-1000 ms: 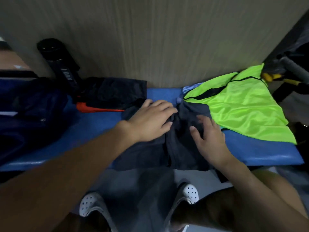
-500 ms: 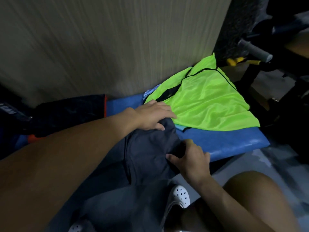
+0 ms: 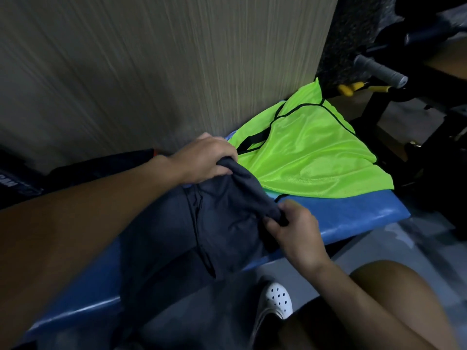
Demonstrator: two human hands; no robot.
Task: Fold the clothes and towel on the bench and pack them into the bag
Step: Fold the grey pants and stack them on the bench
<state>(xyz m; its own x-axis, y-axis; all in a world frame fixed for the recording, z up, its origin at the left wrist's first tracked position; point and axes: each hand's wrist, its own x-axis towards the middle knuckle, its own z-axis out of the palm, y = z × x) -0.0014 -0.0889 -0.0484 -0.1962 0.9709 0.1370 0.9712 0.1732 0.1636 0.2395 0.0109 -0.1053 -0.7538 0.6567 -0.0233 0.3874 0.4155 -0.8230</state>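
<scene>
A dark grey garment (image 3: 222,223) lies across the blue padded bench (image 3: 353,215) in front of me. My left hand (image 3: 204,157) grips its far right corner, lifted a little off the bench. My right hand (image 3: 295,228) pinches the near right corner of the same edge. A neon green vest (image 3: 310,152) with black trim lies spread on the bench's right end, partly under the raised grey edge. Dark folded clothing (image 3: 101,168) with an orange trim sits against the wall on the left.
A ribbed wall (image 3: 151,72) backs the bench. Gym equipment with a grey handle (image 3: 379,70) and a yellow grip (image 3: 350,88) stands to the right. My white perforated shoe (image 3: 275,301) is on the floor below the bench edge.
My view has swung right. Both hands went from pressing flat on the grey garment to gripping its right edge and lifting it.
</scene>
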